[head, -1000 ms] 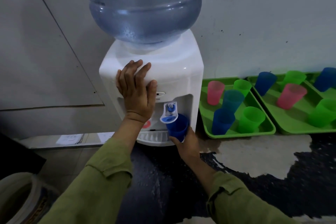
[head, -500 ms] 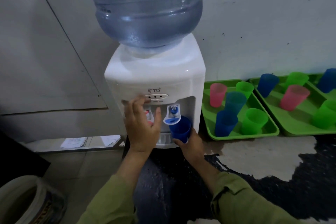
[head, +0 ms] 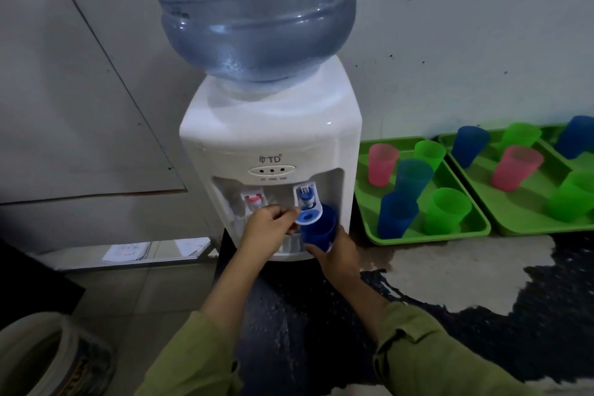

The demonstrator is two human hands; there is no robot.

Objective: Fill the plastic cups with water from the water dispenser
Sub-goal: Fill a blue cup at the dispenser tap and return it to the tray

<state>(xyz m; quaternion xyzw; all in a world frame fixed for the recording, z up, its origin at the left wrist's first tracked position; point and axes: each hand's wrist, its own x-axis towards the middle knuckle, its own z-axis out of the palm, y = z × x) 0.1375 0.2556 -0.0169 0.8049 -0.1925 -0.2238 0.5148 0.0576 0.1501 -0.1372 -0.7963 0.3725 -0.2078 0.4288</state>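
A white water dispenser (head: 270,138) carries a big blue bottle (head: 254,10) and stands against the wall. My right hand (head: 337,254) holds a blue plastic cup (head: 318,228) tilted under the blue tap lever (head: 308,214). My left hand (head: 266,228) has its fingers curled, their tips on the left edge of that lever. A red tap (head: 254,199) is to the left. Whether water is flowing cannot be seen.
Two green trays (head: 475,228) (head: 514,225) lie on the floor at the right, holding several pink, green and blue cups. The floor in front is dark and wet (head: 321,315). A white bucket (head: 35,357) sits at the bottom left. Papers (head: 128,251) lie under a ledge.
My left hand came down from the dispenser's top to the blue tap lever. The right hand has kept the blue cup under the tap.
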